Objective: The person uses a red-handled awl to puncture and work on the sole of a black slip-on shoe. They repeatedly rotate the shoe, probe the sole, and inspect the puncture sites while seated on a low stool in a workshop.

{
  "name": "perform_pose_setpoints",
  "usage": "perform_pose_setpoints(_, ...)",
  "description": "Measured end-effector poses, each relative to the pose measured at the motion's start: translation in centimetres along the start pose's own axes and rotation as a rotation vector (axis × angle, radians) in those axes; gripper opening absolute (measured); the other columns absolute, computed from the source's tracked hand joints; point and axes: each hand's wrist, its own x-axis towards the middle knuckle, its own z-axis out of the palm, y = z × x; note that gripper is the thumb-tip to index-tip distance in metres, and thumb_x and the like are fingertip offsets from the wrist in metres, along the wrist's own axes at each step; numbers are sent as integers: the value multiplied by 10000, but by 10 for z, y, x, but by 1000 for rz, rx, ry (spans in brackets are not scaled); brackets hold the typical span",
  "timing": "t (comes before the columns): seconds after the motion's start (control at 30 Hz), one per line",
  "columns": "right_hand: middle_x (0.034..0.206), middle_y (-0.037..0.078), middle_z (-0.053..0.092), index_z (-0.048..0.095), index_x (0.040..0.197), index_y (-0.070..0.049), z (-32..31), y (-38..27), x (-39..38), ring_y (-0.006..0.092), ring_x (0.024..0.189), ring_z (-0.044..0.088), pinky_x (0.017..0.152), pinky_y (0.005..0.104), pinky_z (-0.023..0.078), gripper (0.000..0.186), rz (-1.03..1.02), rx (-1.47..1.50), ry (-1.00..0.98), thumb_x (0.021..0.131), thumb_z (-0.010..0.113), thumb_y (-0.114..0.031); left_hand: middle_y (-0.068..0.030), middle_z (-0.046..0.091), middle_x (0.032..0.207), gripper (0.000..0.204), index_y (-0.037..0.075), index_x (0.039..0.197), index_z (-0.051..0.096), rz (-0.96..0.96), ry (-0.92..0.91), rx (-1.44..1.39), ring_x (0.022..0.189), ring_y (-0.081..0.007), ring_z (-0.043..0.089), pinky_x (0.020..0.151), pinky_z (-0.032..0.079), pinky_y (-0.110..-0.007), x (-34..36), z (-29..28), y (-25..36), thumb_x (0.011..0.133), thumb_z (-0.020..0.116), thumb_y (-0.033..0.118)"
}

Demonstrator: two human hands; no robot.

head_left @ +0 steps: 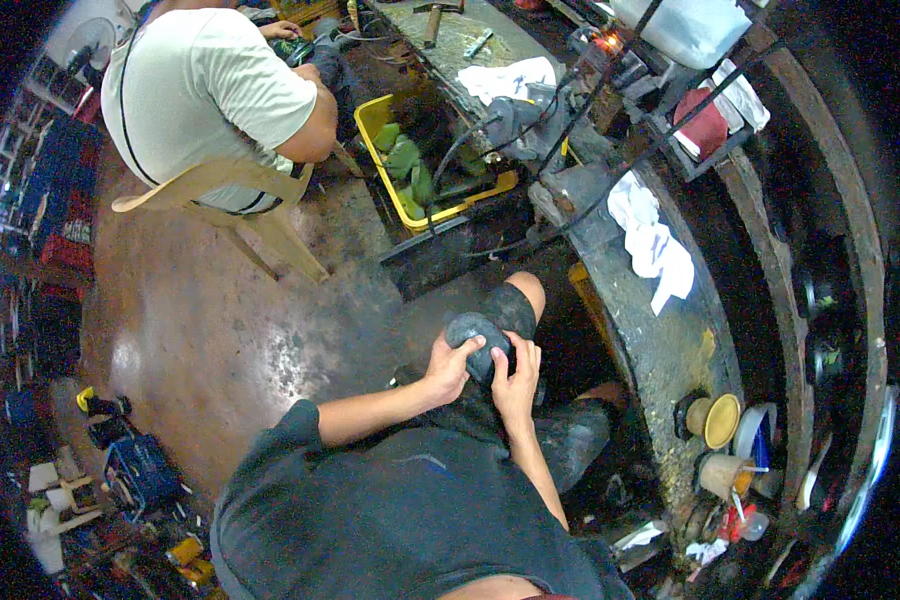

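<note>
Only one view, the head camera. Both forearms come up from the lower centre of the frame, bent inward so they meet just below frame centre over the person's lap. Left hand (450, 368) wraps the lower left side of a dark rounded stone-like object (475, 335), fingers curled shut around it, thumb across its top. Right hand (515, 380) clasps the same object from the right, fingers folded over its front, wrist bent steeply. The object sits between both hands, just in front of a raised knee (518, 300).

Hard to tell what the object is: dark, dull, partly covered by fingers, underside hidden. Palms not visible.

Upper left of the frame: another person in a pale shirt (205, 85) sits on a tan plastic chair (255, 215), head cut off by the top edge, hands partly hidden behind the arm. Upper centre: yellow crate (382, 170) holding green pieces, contents murky. Grimy curved counter (660, 330) runs down the right side with white rags (655, 245); lower right holds a yellow lid (722, 420) and small cups, blurred. Far right and corners go black. Brown floor (200, 330) at left, clutter at lower left too small to identify.
</note>
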Motion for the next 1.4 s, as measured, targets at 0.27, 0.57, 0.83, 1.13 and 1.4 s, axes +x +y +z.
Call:
perform_pose_setpoints(0.27,1173,185,674,695,1307,-43,4,3,1,418,1136,614,1053,507,479,336,-9,37,12,1015,739,-203,-60,724,1195,386,44,1333,632,-35,21,-30,1079,-205,722,936,608,-372,3,-9,-1,956,702,1)
perform_pose_setpoints(0.57,1159,184,676,695,1305,-40,3,4,1,408,1128,619,1046,496,484,338,7,41,21,1013,743,-204,-70,725,1220,392,37,1345,625,-36,18,-9,1105,-224,733,950,622,-383,-3,3,5,963,688,-21)
perform_pose_setpoints(0.83,1132,170,686,710,1276,-18,2,2,4,373,1082,624,997,443,499,292,-43,10,52,1010,738,-135,-93,708,1253,408,30,1352,610,-51,1,-60,1164,-241,717,990,618,-403,-1,-4,5,950,647,-27)
perform_pose_setpoints(1.13,1120,166,681,708,1272,-28,1,-1,5,373,1070,623,980,448,503,288,-7,35,47,1008,744,-138,-118,702,1251,535,-6,1407,578,-96,-44,-154,1177,-275,714,1026,618,-434,-5,-2,14,877,573,-76)
perform_pose_setpoints(1.4,1117,168,678,703,1269,-26,2,-1,6,375,1065,624,973,448,505,287,-26,24,57,1005,741,-134,-92,704,1257,461,25,1395,565,-104,-12,-116,1166,-232,715,970,637,-406,-6,-3,12,953,658,-66)
